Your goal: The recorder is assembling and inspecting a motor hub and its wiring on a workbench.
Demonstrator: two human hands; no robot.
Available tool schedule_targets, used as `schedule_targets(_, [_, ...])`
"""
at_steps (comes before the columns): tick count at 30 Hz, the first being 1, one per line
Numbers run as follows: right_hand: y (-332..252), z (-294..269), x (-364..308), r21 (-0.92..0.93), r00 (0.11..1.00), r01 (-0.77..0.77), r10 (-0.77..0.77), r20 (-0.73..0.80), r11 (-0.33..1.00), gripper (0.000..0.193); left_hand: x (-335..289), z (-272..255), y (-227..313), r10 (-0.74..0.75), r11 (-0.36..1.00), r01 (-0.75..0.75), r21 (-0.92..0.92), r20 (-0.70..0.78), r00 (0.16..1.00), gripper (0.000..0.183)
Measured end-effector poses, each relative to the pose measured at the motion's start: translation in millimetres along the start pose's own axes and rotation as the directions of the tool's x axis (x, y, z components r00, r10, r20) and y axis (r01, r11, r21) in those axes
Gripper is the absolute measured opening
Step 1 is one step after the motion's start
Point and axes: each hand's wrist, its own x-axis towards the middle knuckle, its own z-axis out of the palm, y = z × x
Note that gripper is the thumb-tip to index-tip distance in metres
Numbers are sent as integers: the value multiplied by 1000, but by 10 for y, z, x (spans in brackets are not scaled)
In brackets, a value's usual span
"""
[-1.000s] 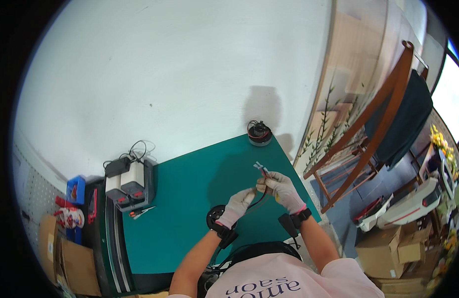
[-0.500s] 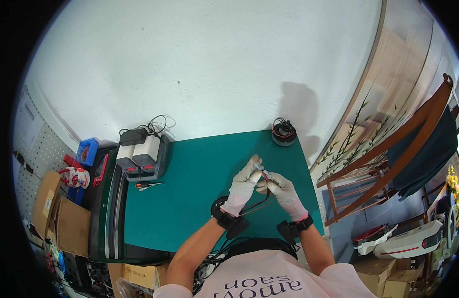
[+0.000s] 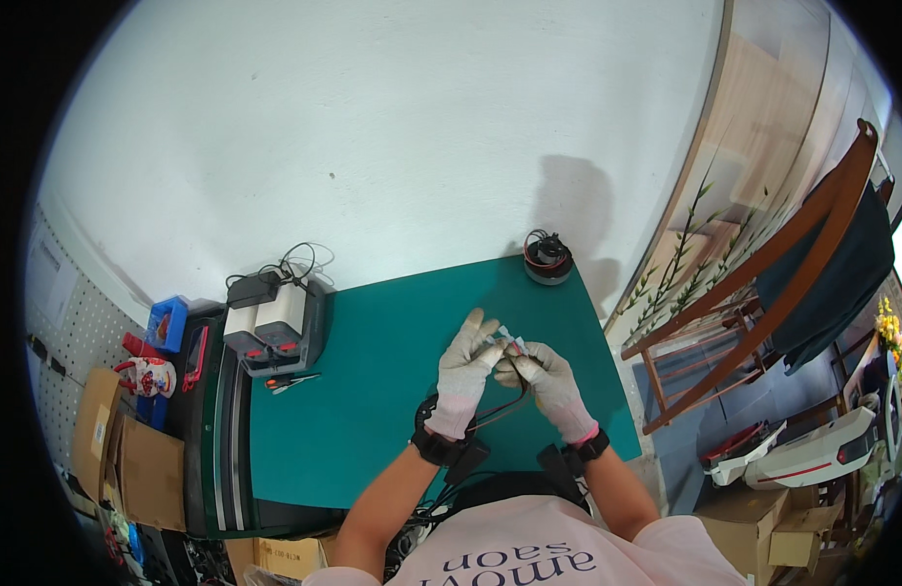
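Both hands wear pale work gloves and meet over the right half of the green table mat. Between my fingertips is a small light-grey cable connector [image 3: 510, 339] with a touch of red beside it. My left hand [image 3: 462, 369] pinches its left side between thumb and fingers. My right hand [image 3: 551, 383] is closed around the connector's lower right end, where the wires join. Dark and reddish wires [image 3: 509, 405] hang below the hands and run toward my left wrist. The glove fingers partly hide the connector.
At the far right mat corner stands a round dark device with coiled wires [image 3: 547, 259]. A grey double-bay unit [image 3: 277, 332] with a black adapter on top sits left, an orange-handled tool [image 3: 291, 383] before it. A wooden chair [image 3: 763, 283] stands right of the green mat [image 3: 363, 391].
My left hand's fingers have opened out a little at the tips, and the connector has tilted between my hands. The whole view has shifted slightly.
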Motion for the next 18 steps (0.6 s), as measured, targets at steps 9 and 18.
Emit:
schedule_targets(9, [14, 101, -193, -119, 1000, -16, 16, 2, 993, 21, -204, -81, -130, 13, 1000, -12, -18, 44, 999, 64])
schedule_targets(18, [150, 22, -328, -150, 990, 133, -137, -17, 980, 23, -438, -30, -53, 58, 995, -83, 57, 355, 933, 50])
